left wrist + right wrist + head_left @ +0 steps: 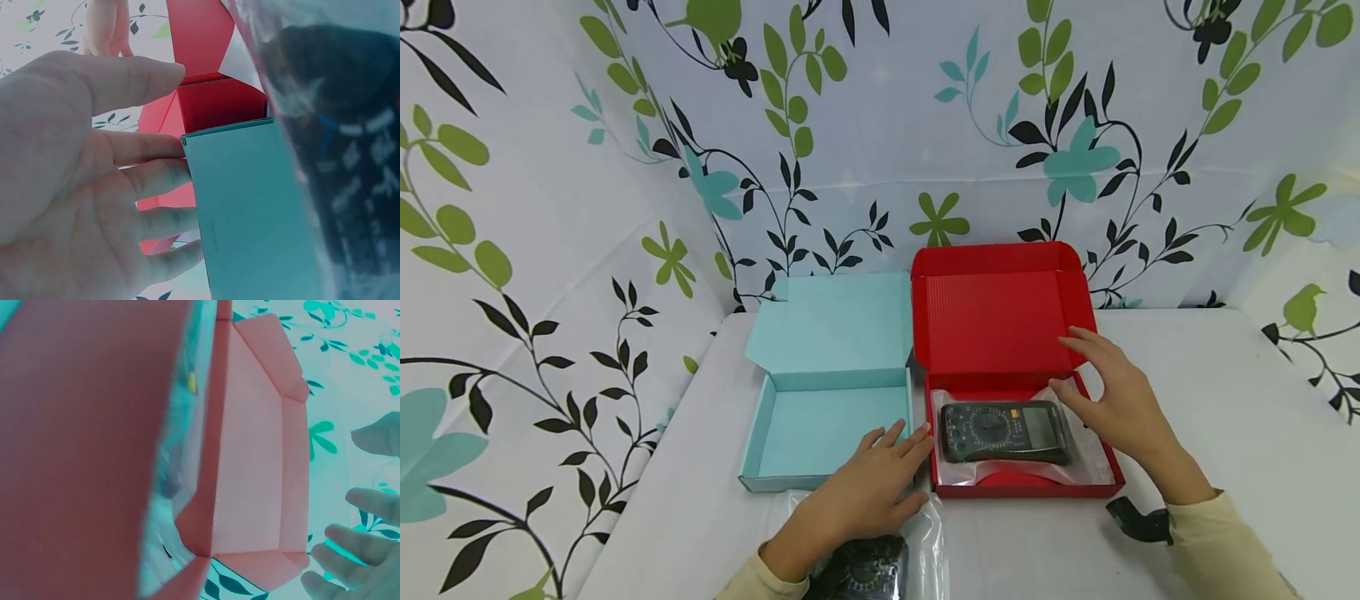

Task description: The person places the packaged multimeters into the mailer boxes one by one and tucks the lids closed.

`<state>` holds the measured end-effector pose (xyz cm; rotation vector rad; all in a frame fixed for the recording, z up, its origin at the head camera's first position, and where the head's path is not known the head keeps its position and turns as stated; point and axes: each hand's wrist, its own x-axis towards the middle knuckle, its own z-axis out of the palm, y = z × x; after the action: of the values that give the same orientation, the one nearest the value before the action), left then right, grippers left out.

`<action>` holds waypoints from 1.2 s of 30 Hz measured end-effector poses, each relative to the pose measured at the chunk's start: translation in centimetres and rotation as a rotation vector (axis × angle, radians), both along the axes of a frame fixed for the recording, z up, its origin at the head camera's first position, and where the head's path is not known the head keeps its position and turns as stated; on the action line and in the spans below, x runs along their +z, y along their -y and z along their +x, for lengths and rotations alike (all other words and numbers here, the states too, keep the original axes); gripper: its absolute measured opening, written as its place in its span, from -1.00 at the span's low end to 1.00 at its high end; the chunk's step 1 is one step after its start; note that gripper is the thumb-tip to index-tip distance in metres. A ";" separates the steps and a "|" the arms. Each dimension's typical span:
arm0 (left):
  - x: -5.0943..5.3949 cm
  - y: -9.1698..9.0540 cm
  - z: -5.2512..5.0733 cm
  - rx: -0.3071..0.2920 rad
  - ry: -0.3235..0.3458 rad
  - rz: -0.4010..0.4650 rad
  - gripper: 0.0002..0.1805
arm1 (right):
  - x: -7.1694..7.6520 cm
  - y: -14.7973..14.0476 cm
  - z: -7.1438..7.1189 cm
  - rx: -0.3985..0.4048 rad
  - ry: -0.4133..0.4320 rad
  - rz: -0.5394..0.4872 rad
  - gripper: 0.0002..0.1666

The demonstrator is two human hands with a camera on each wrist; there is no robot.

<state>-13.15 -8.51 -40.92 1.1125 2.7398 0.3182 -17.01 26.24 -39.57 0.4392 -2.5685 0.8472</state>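
A black multimeter (1006, 432) lies on clear plastic in the red box (1026, 490), whose lid stands raised behind it. My left hand (868, 492) is over the gap between the boxes, fingers spread, its fingertips at the red box's left wall; in the left wrist view that hand (94, 175) has its fingertips by the edge of the turquoise box (250, 212). Under the left forearm lies a second multimeter (868, 571) in a clear bag. My right hand (1120, 404), fingers apart and holding nothing, is at the right side of the red box; the right wrist view shows its fingers (362, 550) beyond the lid.
The turquoise box (831, 429) stands with its lid raised, left of the red one, and nothing shows inside. A black curved object (1138, 521) is by the right sleeve. Patterned cloth (865, 125) hangs behind the white table (1015, 550).
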 end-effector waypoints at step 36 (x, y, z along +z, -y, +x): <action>0.1 -0.1 0.3 0.000 -0.016 -0.016 -0.28 | -0.4 -3.5 -2.4 -0.094 0.362 -0.072 0.10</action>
<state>-12.88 -8.43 -40.79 1.1159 2.7515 0.2881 -19.37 29.72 -40.02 0.1518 -2.8448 1.0638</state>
